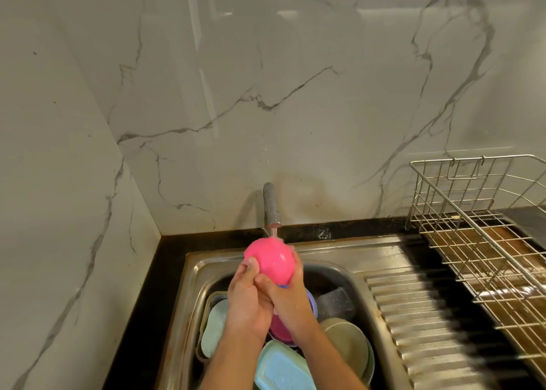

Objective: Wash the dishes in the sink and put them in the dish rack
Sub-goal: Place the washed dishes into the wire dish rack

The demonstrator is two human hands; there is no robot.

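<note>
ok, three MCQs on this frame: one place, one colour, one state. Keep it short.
1. Where is the wire dish rack?
A. right of the steel sink
B. left of it
C. inside it

2. What colour is the round plastic bowl under the metal tap?
A. blue
B. pink
C. white

3. How is the bowl held?
A. left hand only
B. right hand only
C. both hands

Key: 1 A, the rack stands past the drainboard; 2 B, plainly pink; 3 C, fingers of both hands curl round it.
</note>
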